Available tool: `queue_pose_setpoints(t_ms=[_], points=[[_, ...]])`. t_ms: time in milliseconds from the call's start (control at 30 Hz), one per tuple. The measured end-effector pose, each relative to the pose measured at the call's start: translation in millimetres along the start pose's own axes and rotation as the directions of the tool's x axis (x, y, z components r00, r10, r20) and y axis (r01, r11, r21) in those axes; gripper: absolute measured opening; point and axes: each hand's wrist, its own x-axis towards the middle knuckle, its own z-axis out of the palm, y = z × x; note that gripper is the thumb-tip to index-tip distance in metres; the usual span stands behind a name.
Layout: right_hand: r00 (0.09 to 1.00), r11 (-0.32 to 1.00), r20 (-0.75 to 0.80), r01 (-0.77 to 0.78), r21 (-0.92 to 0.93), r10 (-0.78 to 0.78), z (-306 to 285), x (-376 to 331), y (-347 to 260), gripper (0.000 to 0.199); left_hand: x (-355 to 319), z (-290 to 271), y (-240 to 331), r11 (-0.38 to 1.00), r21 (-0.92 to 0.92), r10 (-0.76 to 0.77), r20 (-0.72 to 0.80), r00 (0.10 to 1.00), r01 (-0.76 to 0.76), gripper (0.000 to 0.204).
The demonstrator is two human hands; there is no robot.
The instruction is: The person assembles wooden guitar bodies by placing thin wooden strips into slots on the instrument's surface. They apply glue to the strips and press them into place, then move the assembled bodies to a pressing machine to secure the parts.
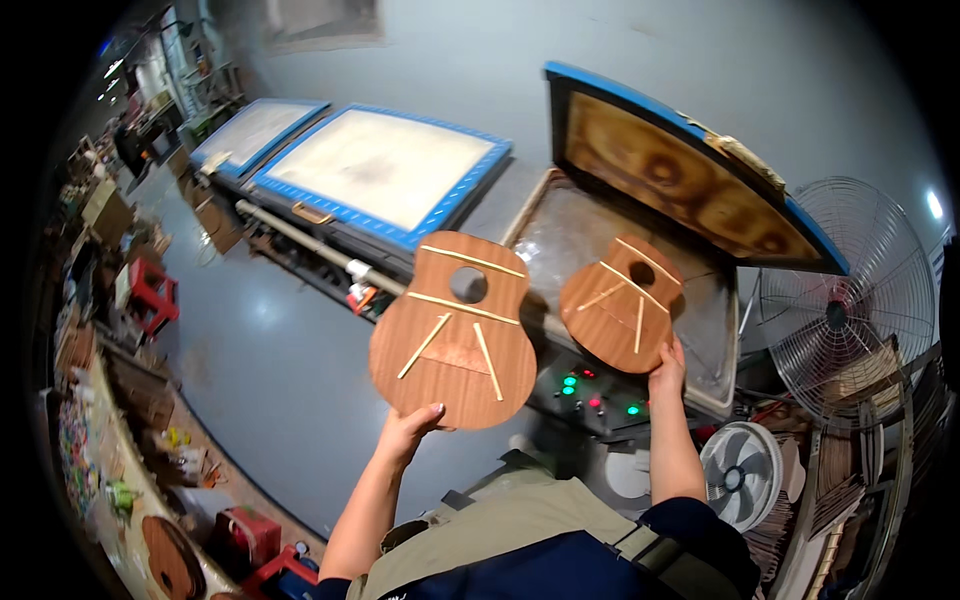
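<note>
My left hand (411, 428) grips the lower edge of a small wooden guitar soundboard (455, 345), thumb on its front face. Pale brace strips cross that braced side, and a round sound hole is cut near the top. A second braced soundboard (612, 325) is pinched at its lower right edge by my right hand (668, 368). It hangs over the near part of an open press tray (715, 370), whose dark-framed lid (670, 165), scorched brown inside, stands tilted up behind. Whether this soundboard touches the tray I cannot tell.
Left of the tray lies a closed press with a blue-edged pale cover (375, 165). Lit control buttons (595, 402) sit below the tray. A large wire-guarded fan (840, 300) and a smaller white fan (740, 475) stand at right. A cluttered bench (120, 520) runs along the left, near a red stool (152, 293).
</note>
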Motion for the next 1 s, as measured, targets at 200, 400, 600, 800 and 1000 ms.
queue_pose_setpoints(t_ms=[200,400,600,800,1000], points=[[0.971,0.991,-0.240,-0.050,-0.126,0.018,-117.9,124.3,-35.7,0.041,174.5,135.8,-61.6,0.986,-0.007,-0.164,0.099,0.981,0.166,0.050],[0.872,0.601,-0.351,-0.085,-0.795,-0.340,-159.9,165.7,-25.7,0.043,259.0,195.0,-84.0,0.941,0.114,-0.328,0.056,0.943,0.320,0.046],[-0.005,-0.282,0.453,0.788,-0.547,-0.892,70.3,127.6,-232.5,0.058,272.1,193.7,-115.9,0.671,0.737,0.237,-0.106,0.966,-0.083,0.095],[0.263,-0.276,0.657,0.753,-0.598,-0.707,167.0,120.8,-280.0,0.035,226.1,214.5,-85.9,0.142,0.988,0.457,-0.012,0.889,-0.060,0.107],[0.303,-0.357,0.856,0.811,-0.462,-0.420,100.1,36.4,-209.3,0.047,167.1,114.9,-105.0,0.258,0.965,0.628,-0.131,0.767,-0.046,0.068]])
